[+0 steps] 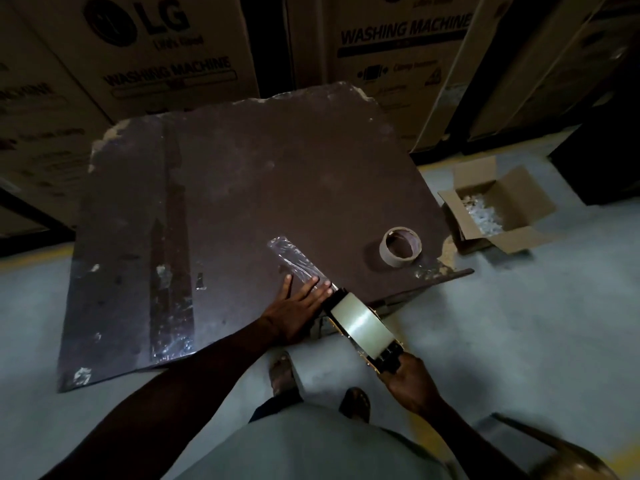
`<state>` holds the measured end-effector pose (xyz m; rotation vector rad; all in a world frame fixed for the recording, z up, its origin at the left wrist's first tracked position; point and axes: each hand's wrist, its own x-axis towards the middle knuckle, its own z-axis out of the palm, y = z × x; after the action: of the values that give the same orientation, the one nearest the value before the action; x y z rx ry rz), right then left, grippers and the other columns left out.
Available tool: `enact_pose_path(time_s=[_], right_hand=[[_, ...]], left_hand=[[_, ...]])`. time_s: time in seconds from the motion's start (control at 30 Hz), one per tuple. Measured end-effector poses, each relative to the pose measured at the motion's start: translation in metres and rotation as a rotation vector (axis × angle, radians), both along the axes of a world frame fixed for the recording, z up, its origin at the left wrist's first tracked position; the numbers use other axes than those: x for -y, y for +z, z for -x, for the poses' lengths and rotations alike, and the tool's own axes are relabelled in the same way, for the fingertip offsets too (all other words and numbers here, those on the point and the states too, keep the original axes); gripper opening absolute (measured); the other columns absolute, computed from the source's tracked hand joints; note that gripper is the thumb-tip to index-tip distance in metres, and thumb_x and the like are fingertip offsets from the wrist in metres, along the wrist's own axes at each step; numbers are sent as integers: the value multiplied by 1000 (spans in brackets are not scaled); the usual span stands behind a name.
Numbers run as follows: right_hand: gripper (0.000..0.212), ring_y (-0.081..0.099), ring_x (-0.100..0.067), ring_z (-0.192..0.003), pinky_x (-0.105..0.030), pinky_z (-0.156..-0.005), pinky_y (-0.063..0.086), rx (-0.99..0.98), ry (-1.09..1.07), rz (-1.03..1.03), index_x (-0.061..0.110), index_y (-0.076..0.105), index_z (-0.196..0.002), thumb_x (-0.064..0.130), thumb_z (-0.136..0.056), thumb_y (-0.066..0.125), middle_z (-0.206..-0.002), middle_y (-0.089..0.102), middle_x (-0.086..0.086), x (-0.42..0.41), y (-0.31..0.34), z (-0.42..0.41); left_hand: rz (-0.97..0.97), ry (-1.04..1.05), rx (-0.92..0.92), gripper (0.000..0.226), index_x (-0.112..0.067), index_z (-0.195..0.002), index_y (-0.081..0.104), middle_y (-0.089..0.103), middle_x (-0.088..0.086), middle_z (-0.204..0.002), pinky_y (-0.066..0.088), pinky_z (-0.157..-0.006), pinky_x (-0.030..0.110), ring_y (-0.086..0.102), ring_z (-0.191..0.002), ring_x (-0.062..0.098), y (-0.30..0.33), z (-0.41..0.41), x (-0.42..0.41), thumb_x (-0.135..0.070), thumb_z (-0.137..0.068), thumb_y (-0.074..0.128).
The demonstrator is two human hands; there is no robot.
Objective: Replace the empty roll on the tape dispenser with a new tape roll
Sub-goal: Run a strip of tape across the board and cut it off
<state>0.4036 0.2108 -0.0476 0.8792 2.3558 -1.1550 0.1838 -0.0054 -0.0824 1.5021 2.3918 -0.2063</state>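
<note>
The tape dispenser (pixel 372 336) carries a full clear tape roll (pixel 363 323) and lies at the near edge of the dark tabletop (pixel 242 174). My right hand (pixel 410 382) grips its handle. A strip of clear tape (pixel 298 261) runs from the dispenser's front onto the table. My left hand (pixel 298 306) lies flat with fingers spread, its fingertips on the near end of that strip. The empty cardboard roll (pixel 401 247) stands apart on the table's right side.
Large washing machine cartons (pixel 166 53) stand behind the table. An open cardboard box (pixel 491 206) with white bits sits on the floor to the right. My feet (pixel 287 372) are on the grey floor under the table's near edge. Old tape scraps mark the tabletop.
</note>
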Motion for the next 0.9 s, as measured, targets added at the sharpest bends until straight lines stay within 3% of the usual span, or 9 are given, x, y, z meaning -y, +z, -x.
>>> enact_pose_path(time_s=[0.13, 0.27, 0.47, 0.63, 0.8, 0.87, 0.9], right_hand=[[16, 57, -15, -58, -28, -56, 45, 20, 0, -19, 19, 60, -73, 27, -76, 73, -65, 61, 4, -5, -1, -8], [18, 64, -16, -64, -28, -57, 47, 30, 29, -59, 16, 66, -82, 32, -79, 74, -74, 68, 0, -12, -5, -19], [12, 61, -12, -61, -25, -59, 46, 55, 15, 8, 17, 63, -83, 26, -83, 71, -70, 66, 0, -4, -7, -13], [26, 70, -24, -80, -30, -69, 54, 90, -73, 41, 15, 69, -96, 35, -81, 70, -91, 74, -9, 6, -11, -9], [29, 71, -25, -101, -13, -67, 39, 122, -33, -14, 18, 72, -112, 32, -87, 68, -109, 76, -5, 1, -23, -38], [24, 72, -15, -94, -6, -56, 38, 123, -8, 6, 21, 72, -108, 32, -86, 69, -93, 76, 7, -4, -24, -44], [16, 72, -4, -77, -6, -50, 38, 130, -13, 54, 23, 71, -100, 28, -85, 70, -78, 70, 12, -7, -21, -40]], left_hand=[[8, 21, -2, 78, -22, -157, -1, -2, 1, -167, 4, -108, 78, -2, -153, 30, 3, -7, -5, -25, -93, 43], [6, 48, -15, 78, -24, -157, -2, -3, -1, -167, 7, -109, 77, -4, -153, 28, 3, -9, -5, -22, -95, 46], [-1, 48, 19, 76, -24, -157, -2, -3, -1, -167, 6, -110, 76, -6, -153, 29, 8, -7, -7, -22, -96, 44], [36, 61, 30, 78, -25, -155, -10, -9, -3, -167, 4, -111, 75, -12, -152, 26, 8, -7, -6, -22, -96, 41], [39, 71, 47, 84, -25, -156, -8, -10, -2, -167, -1, -111, 74, -11, -153, 26, 11, -8, -8, -23, -91, 44], [49, 75, 74, 84, -25, -156, -10, -12, -3, -167, -3, -111, 73, -13, -153, 25, 13, -9, -9, -24, -91, 44], [52, 72, 80, 84, -25, -156, -10, -12, -3, -167, -2, -111, 73, -13, -153, 25, 13, -10, -8, -25, -92, 44]])
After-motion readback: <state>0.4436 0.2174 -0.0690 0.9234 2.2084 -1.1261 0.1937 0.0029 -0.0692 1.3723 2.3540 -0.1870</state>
